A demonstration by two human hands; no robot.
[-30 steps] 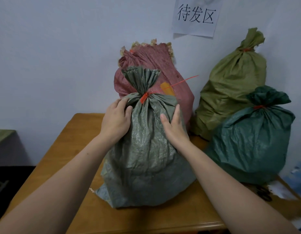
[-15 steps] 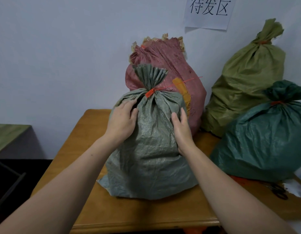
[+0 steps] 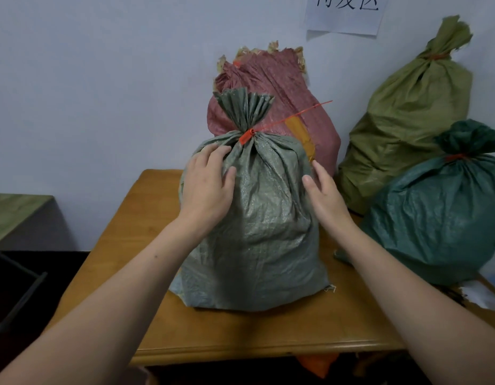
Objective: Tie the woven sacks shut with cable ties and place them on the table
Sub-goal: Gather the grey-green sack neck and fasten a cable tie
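While the grey-green sack (image 3: 263, 232) stands upright on the wooden worktop (image 3: 240, 337), its neck cinched by a red cable tie (image 3: 247, 136), the left hand (image 3: 206, 187) rests on its upper left shoulder with fingers relaxed and spread. The right hand (image 3: 324, 195) lies against the sack's right side, fingers straight, gripping nothing. A red sack (image 3: 282, 87) stands just behind it.

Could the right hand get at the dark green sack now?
Probably yes: the right hand is open beside the grey sack; the dark green sack stands just to its right, nothing between.
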